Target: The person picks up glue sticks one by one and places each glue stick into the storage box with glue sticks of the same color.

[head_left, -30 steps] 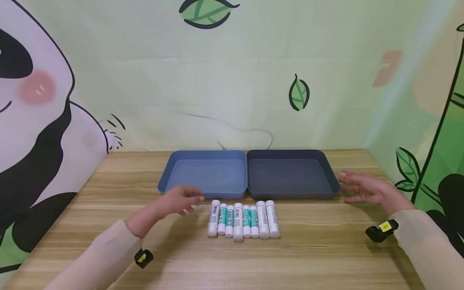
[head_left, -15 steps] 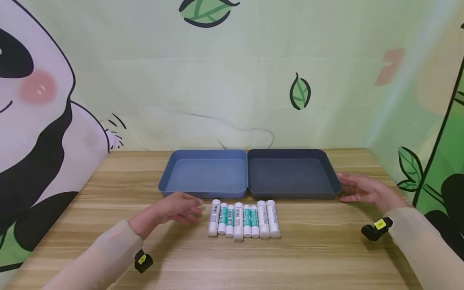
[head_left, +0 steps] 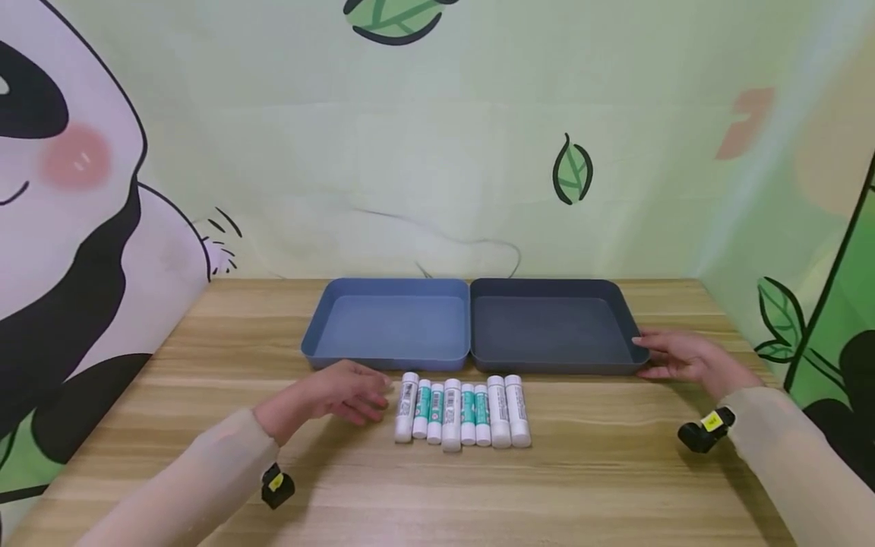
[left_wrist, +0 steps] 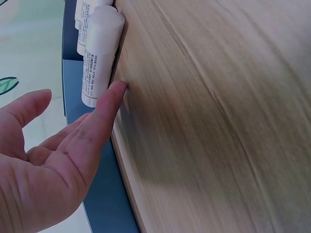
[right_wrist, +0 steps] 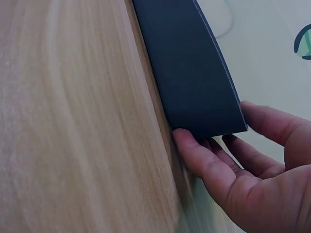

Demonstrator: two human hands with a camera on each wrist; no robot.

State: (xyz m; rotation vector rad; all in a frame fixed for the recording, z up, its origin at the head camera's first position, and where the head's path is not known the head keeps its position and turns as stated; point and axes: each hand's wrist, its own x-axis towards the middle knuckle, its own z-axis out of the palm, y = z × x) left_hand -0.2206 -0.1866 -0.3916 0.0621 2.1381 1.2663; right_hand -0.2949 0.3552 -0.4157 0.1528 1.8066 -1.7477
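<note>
Steady the dark navy rectangular tray point(head_left: 554, 327), behind the white and green-labelled cylindrical sticks point(head_left: 452, 414), with the right hand point(head_left: 687, 361) pinching its end wall; with the empty left hand point(head_left: 344, 393), loosely spread, avoid nudging them.

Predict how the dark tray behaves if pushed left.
The dark tray probably stays stiff: it shows no sag or bend. Wide and low, it looks unlikely to tip. It would likely shove the blue tray along, since the two sit edge to edge.
</note>
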